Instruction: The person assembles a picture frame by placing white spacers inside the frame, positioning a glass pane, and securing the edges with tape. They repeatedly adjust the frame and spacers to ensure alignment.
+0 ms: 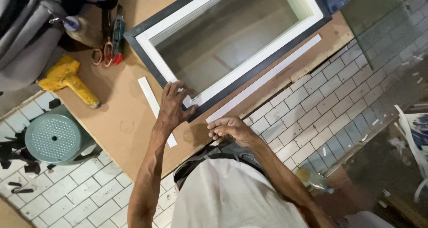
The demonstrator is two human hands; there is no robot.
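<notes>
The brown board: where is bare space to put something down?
On the brown board, one bare patch lies between the yellow mallet and the short white strip. The top left is crowded with scissors and tools. The window frame, both hands and the long white strip fill the rest.

Soft, even light fills the head view, fairly bright over the brown fibreboard worktop (120, 116) and dimmer toward the picture's right side, where the grey paved floor (321, 103) darkens into murk. The glass pane of the white-and-dark window frame (232, 36) carries a milky, washed-out reflection rather than sharp glare. Short, diffuse shadows lie beneath the left hand (176, 105) and the right hand (232, 129) near the worktop's front edge. Focus is reasonable at centre; the pale shirt (232, 197) at the bottom and the far corners look soft and smeared, with slight wide-angle stretching at the edges.
</notes>
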